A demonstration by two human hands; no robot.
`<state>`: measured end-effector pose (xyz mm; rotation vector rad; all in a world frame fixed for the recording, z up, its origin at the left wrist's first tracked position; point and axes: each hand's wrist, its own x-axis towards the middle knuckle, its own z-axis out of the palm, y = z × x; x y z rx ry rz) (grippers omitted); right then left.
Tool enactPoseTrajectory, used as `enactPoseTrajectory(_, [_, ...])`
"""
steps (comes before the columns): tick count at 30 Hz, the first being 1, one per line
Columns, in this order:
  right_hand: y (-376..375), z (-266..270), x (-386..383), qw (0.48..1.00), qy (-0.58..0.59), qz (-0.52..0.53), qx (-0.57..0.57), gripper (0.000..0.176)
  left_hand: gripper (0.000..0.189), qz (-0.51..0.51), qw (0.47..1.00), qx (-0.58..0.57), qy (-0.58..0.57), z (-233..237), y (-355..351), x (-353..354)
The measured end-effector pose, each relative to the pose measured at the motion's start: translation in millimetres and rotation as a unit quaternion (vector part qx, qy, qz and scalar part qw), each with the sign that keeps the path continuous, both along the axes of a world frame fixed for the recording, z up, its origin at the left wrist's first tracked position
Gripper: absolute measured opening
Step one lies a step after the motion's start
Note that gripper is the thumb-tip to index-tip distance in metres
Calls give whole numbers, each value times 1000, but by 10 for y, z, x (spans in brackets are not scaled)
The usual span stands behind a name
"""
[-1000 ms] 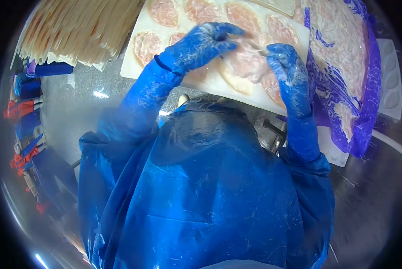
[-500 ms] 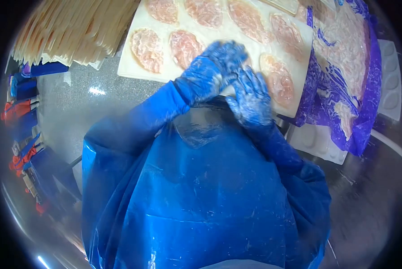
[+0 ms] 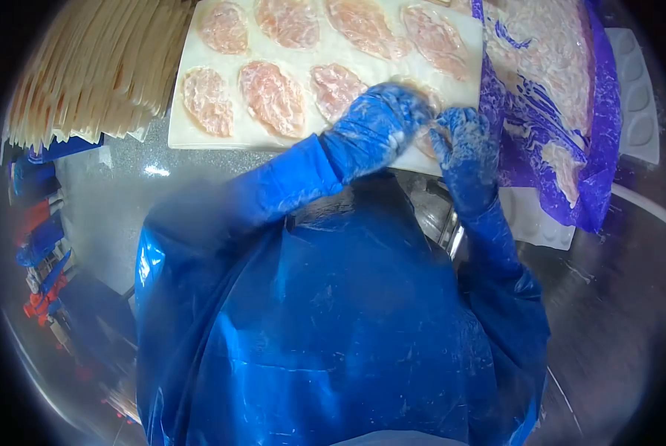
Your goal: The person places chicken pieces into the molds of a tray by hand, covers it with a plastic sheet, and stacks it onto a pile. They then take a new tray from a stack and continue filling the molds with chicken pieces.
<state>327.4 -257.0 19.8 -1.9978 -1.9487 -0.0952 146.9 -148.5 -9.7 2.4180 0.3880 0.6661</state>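
Observation:
A white sheet [image 3: 251,68] lies before me with several thin, pale pink raw meat slices in two rows, one of them this slice [image 3: 272,98]. My left hand [image 3: 383,125], in a wet blue glove, curls its fingers over the rightmost slice [image 3: 425,143] of the near row. That slice is largely hidden by the hand. At its right side is my right hand [image 3: 468,141], gloved the same way and smeared white. Its fingers are bent, with the thumb standing apart, close to the sheet's edge.
Left of the sheet stands a dense stack of pale sheets [image 3: 99,70]. On the right, purple plastic [image 3: 608,111] holds a heap of pale raw meat [image 3: 544,63]. White moulded trays [image 3: 639,104] sit beyond and below it. Blue and red clothing shows at far left.
The sheet appears shifted left and up in view. My hands have moved from above the near row onto its rightmost slice, uncovering the slice beside it. My right hand has moved right.

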Motion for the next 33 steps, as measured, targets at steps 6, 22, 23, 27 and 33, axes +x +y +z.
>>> enactPoseTrajectory(6, [405, -362, 370, 984, 79, 136, 80, 23, 35, -31, 986, 126, 105, 180, -199, -110])
enactPoseTrajectory(22, [-400, -406, -96, 987, 125, 95, 11, 28, 20, -115, 970, -200, -70, -625, 235, 502])
enactPoseTrajectory(23, [-408, -412, -99, 987, 127, 93, 14, 28, 20, -118, 971, -199, -68, -590, 239, 500])
enactPoseTrajectory(27, [-406, -444, -103, 990, 92, 100, 36, 25, 49, -131, 708, -694, -4, -49, 254, 353])
enactPoseTrajectory(33, [-437, -436, -142, 992, 81, 85, 41, 23, 26, -73, 853, -507, 101, 28, 81, 754])
